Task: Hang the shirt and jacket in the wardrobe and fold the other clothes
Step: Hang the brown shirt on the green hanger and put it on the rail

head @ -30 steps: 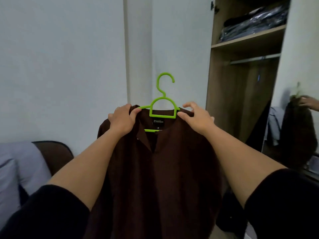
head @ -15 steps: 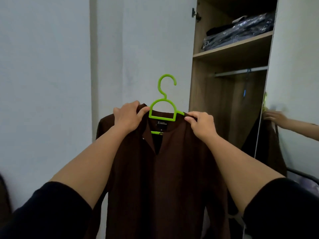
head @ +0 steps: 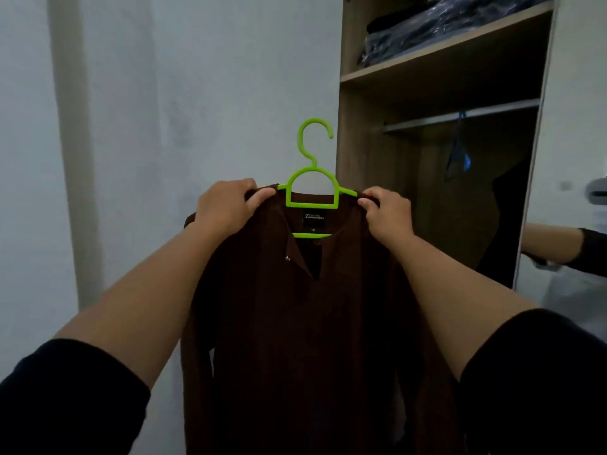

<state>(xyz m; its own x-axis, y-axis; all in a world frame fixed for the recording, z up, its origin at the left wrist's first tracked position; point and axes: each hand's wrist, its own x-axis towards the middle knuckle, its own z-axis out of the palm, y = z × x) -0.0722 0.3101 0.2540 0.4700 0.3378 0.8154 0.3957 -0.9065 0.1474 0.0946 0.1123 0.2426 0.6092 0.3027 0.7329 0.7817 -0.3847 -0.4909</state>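
Brown shirt (head: pixel 295 323) at frame centre, draped on a bright green hanger (head: pixel 312 188), held up in the air in front of a pale wall (head: pixel 164 93), not yet in the wardrobe (head: pixel 361 142). Collar open in a V, black neck label just under the hanger's lower loop, a second green bar crossing below the label. Hanger hook at 12 o'clock from the collar, upright, opening toward 3 o'clock, free of any rail.

Left hand (head: pixel 226 208) at 9 o'clock from the hanger, gripping the shirt's shoulder: fingers curled over the top of the cloth, thumb pressed along the front near the hanger's arm. Right hand (head: pixel 387 213) at 3 o'clock from the hanger, fingers curled together over the other shoulder, thumb tucked under and pinching cloth at the tip of the green arm. Both forearms bare, dark sleeves pushed up near the elbows at 7 and 5 o'clock.

Open wardrobe at 2 o'clock from the shirt, wooden inside. Metal rail (head: pixel 460 116) crossing under a shelf (head: pixel 443 50), well apart from the hook. Blue hanger (head: pixel 458 152) dangling from the rail. Dark folded clothes in shiny wrap (head: pixel 443 24) on the shelf at 1 o'clock. Mirrored door (head: pixel 574 159) at 3 o'clock, showing a reflected forearm and dark sleeve.
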